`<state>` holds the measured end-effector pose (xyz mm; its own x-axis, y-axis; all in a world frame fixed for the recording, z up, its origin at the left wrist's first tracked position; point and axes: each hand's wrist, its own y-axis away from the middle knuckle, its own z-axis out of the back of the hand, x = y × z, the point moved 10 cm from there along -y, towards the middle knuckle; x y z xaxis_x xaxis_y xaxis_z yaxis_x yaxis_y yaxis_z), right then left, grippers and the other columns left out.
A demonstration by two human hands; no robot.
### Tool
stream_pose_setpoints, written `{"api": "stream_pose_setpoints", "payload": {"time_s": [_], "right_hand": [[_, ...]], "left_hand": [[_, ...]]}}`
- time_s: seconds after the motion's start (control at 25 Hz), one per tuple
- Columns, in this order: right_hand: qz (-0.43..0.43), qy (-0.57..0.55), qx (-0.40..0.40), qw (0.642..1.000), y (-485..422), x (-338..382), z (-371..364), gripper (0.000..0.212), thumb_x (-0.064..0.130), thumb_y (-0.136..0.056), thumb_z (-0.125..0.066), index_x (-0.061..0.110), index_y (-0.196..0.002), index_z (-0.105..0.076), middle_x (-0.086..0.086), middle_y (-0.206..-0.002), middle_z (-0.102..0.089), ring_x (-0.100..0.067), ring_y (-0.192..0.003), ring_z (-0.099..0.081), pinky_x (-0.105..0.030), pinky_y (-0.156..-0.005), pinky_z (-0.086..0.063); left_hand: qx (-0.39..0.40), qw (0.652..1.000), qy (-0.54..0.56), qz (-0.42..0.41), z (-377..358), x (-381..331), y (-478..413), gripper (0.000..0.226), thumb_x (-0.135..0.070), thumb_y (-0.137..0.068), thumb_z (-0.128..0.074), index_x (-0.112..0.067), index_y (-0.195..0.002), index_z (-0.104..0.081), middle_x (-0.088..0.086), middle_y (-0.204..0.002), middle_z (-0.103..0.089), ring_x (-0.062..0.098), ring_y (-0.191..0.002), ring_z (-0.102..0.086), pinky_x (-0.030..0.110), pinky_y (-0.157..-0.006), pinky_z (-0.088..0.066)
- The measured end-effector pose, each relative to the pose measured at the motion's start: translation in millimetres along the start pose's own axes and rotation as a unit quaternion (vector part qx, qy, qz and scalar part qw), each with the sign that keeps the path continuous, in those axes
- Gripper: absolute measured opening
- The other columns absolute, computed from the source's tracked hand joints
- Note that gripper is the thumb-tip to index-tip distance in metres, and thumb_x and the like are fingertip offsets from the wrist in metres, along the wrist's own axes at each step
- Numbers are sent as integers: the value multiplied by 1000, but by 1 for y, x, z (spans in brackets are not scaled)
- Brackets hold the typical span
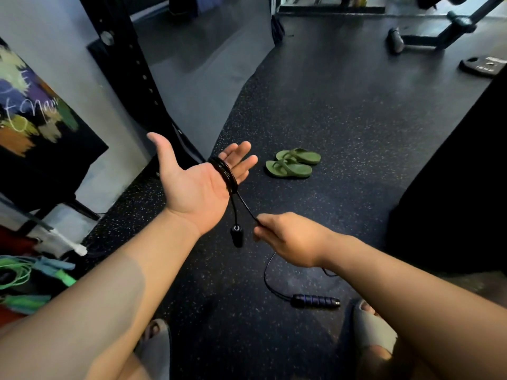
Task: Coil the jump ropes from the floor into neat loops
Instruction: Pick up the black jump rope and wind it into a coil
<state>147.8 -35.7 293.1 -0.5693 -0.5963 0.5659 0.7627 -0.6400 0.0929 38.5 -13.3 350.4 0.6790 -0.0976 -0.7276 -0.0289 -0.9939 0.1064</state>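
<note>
At the frame's 8 o'clock a green rope (16, 272) lies bundled, well apart from both hands. The left hand (192, 187) is held palm up, fingers straight and spread, thumb out toward 11 o'clock, gripping nothing. A coil (225, 173) of the black rope (247, 207) wraps the four fingers near their base. Its turns lie crosswise to the fingers, which point to about 1 o'clock. One handle (236, 236) dangles from the coil beside the palm's edge.

A short taut strand runs from the coil toward 4 o'clock into the right hand (285, 239). That hand pinches it, seemingly between thumb and forefinger, though the grip is partly hidden. From there the slack drops toward 6 o'clock and curves over the floor (356, 119) to the second handle (315, 300), whose long axis lies 3-to-9.

So the unwound rope lies below and right of the hands. The right hand is nearer and would, I judge, carry the next turn over the fingers. Sandals (292, 163) sit at 2 o'clock.
</note>
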Motion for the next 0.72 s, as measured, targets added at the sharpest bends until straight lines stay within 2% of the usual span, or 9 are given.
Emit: {"api": "stream_pose_setpoints", "payload": {"time_s": [0.16,0.28,0.32,0.36,0.4,0.48,0.52,0.64,0.72], "right_hand": [[28,104,-46,993,5,22,30,33,44,-103,-37,18,-86,-50,4,-78,-59,-25,-77,-59,-38,-64,-46],[65,132,-90,985,8,36,51,27,47,-101,-44,27,-88,-56,5,-86,-65,-23,-82,-62,-37,-64,-48],[79,125,-106,983,8,39,58,23,49,-98,-49,31,-94,-63,6,-90,-67,-21,-85,-63,-37,-65,-50],[90,117,-126,981,10,40,66,21,51,-95,-55,33,-98,-67,9,-91,-67,-16,-85,-63,-36,-64,-51],[98,112,-149,978,12,39,75,22,53,-91,-60,34,-97,-70,13,-86,-64,-10,-81,-61,-34,-61,-50],[106,108,-188,971,15,35,90,26,59,-83,-66,35,-90,-74,18,-76,-54,0,-73,-55,-31,-56,-47],[106,98,-197,970,15,31,95,27,61,-80,-68,36,-88,-74,19,-75,-52,1,-72,-56,-29,-56,-46],[112,29,-204,972,12,14,99,25,55,-79,-73,31,-85,-75,17,-77,-59,-3,-77,-60,-25,-62,-47],[112,-51,-211,970,9,-3,97,22,44,-83,-74,21,-81,-72,12,-76,-63,-5,-74,-61,-23,-65,-48]], "left_hand": [[-39,985,-159,50,19,15,-7,131,-95,-70,4,3,-141,-43,18,-128,-68,32,-123,-63,46,-120,-27],[-5,960,-249,130,17,41,-3,135,-96,-66,9,3,-142,-43,17,-121,-71,23,-115,-67,48,-118,-29],[21,950,-268,158,16,52,1,137,-98,-64,9,3,-137,-50,18,-110,-72,18,-97,-71,49,-108,-39],[48,938,-292,183,14,62,4,137,-99,-62,7,2,-123,-61,19,-94,-69,16,-75,-64,70,-95,-1],[69,924,-317,201,11,71,8,130,-101,-61,5,-1,-100,-69,20,-81,-59,16,-63,-47,44,-55,-11],[95,910,-332,229,4,84,15,112,-100,-62,5,-10,-65,-61,20,-73,-56,19,-57,-35,37,-57,-18],[111,906,-327,243,0,89,19,111,-97,-64,8,-12,-63,-63,19,-71,-62,18,-57,-43,32,-56,-24],[182,904,-270,276,-16,97,28,136,-98,-60,1,8,-110,-68,29,-102,-72,38,-101,-69,29,-89,-51],[214,909,-218,284,-27,94,33,136,-100,-56,-7,11,-110,-65,30,-101,-72,43,-105,-68,39,-100,-50]]}}
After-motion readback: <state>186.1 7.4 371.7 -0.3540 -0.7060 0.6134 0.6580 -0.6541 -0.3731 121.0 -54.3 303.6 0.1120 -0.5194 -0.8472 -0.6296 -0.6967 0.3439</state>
